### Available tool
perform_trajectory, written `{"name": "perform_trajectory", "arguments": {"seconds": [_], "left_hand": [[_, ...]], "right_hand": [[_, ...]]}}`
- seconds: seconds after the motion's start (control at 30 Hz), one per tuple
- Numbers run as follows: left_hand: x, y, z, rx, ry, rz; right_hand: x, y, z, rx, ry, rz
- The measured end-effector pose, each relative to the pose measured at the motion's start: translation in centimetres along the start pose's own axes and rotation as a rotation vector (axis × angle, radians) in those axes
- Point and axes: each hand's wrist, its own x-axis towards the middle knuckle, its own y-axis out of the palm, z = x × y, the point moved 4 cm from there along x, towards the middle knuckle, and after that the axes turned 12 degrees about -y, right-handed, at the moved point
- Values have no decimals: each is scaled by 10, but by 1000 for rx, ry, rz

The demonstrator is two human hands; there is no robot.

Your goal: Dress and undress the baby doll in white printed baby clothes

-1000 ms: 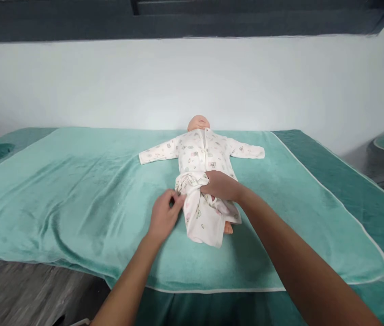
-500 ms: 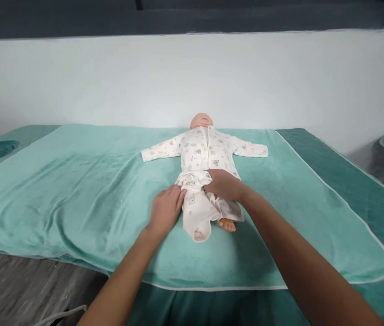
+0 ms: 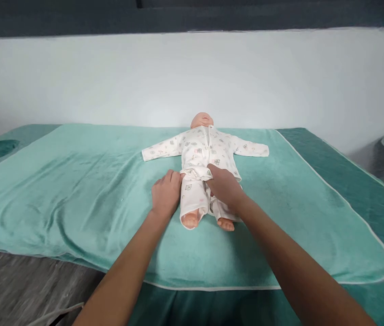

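A baby doll (image 3: 202, 119) lies on its back with its arms spread, dressed in a white printed top (image 3: 208, 147). White printed baby trousers (image 3: 194, 197) cover its legs, bunched at the waist, and both feet show at the leg openings. My left hand (image 3: 166, 192) is closed on the left side of the trousers' waistband, the fingertips partly hidden by cloth. On the other side my right hand (image 3: 224, 183) grips the waistband near the middle, its fingers mostly hidden behind the hand.
A light green blanket (image 3: 86, 190) with a pale edge spreads under the doll over a darker green cover (image 3: 358, 190). Behind stands a white wall (image 3: 192, 77), with a dark ledge (image 3: 192, 20) above. At lower left are a grey floor (image 3: 18, 285) and a cable (image 3: 56, 313).
The trousers have been drawn up the left-hand leg, and that foot now pokes out of the opening. Both hands have shifted slightly up toward the doll's waist.
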Motion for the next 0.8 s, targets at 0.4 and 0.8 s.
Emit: {"name": "perform_trajectory", "arguments": {"seconds": [0.4, 0.8], "left_hand": [[-40, 0, 17, -455, 107, 367], [-49, -7, 18, -488, 143, 471]], "right_hand": [[-5, 1, -2, -19, 4, -20], [-5, 1, -6, 108, -20, 20]]}}
